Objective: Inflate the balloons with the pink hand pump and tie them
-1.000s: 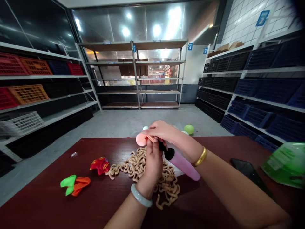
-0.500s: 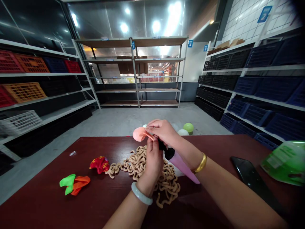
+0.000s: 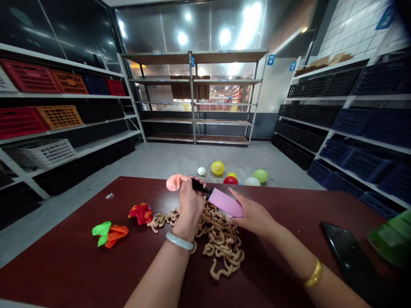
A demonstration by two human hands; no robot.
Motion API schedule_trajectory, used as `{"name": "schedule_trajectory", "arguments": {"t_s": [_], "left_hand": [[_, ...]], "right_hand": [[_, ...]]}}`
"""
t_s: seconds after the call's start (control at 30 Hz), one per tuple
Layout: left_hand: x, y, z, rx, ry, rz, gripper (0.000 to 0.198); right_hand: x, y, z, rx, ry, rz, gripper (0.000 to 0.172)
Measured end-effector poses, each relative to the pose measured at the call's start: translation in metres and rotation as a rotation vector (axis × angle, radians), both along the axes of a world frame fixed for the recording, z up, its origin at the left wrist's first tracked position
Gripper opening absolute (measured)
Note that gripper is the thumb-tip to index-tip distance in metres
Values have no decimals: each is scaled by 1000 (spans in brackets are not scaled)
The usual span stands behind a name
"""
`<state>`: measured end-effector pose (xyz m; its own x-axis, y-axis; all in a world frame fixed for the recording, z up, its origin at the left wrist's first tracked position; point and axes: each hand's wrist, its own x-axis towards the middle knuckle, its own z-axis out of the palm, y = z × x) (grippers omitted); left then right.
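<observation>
A limp peach balloon (image 3: 174, 182) hangs off the black nozzle end (image 3: 198, 185) of a pink balloon pump (image 3: 226, 202). My left hand (image 3: 190, 199) is closed round the balloon's neck and the nozzle. My right hand (image 3: 255, 212) wraps the far end of the pump's pink body, thumb above and fingers below. Beneath them a heap of beige curly pieces (image 3: 223, 241) lies on the table. To its left sit a crumpled red balloon (image 3: 140, 213) with yellow print, and flat green (image 3: 102, 233) and orange (image 3: 116, 235) balloons.
On the dark red table (image 3: 73, 265) a black phone (image 3: 345, 248) and a green bag (image 3: 393, 239) lie at the right. Inflated balloons, including a yellow one (image 3: 217, 167), rest on the floor beyond. Shelves with crates (image 3: 61, 117) line both sides.
My right hand has left the balloon and moved down right onto the pump's pink body. The pump has swung nearer to level. My left hand, still gripping, has shifted left; the view has turned slightly.
</observation>
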<state>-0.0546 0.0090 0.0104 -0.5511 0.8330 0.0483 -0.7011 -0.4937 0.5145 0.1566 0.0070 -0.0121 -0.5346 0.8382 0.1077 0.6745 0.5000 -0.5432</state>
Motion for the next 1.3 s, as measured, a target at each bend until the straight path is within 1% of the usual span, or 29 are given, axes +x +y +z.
{"name": "schedule_trajectory", "arguments": {"t_s": [0.1, 0.2, 0.27, 0.4, 0.5, 0.6, 0.67, 0.73, 0.9, 1.0, 1.07, 1.17, 1.23, 1.3], "left_hand": [[3, 4, -6, -32, 19, -7, 18], [1, 7, -10, -50, 56, -12, 16], [-7, 8, -9, -63, 52, 15, 15], [-25, 7, -1, -63, 44, 80, 16], [-20, 3, 4, -12, 74, 71, 19], [-4, -2, 3, 25, 93, 62, 23], [9, -4, 1, 41, 95, 72, 23], [22, -7, -3, 40, 92, 67, 24], [57, -15, -15, 0, 130, -22, 22], [69, -19, -19, -45, 115, -48, 23], [70, -20, -18, -60, 117, -39, 22], [62, -19, -12, -39, 162, -20, 19], [49, -16, -6, -24, 175, 6, 19], [30, -12, 0, -23, 158, 58, 20]], "right_hand": [[-6, -5, -1, 114, -4, 3, 83], [3, -6, 1, 129, -42, 33, 76], [13, -4, 4, 106, -67, 50, 71], [28, 0, 9, 78, -175, 83, 53], [33, 1, 9, 164, -331, -9, 45], [31, -1, 8, 263, -406, -147, 37], [28, -4, 8, 293, -403, -212, 35], [25, -6, 8, 303, -400, -241, 34], [19, -13, 5, 314, -389, -231, 30], [15, -18, 4, 307, -374, -227, 29], [12, -21, 5, 296, -365, -217, 29], [9, -24, 8, 275, -356, -210, 28], [9, -23, 9, 282, -367, -217, 28], [12, -19, 9, 294, -386, -219, 29]]}}
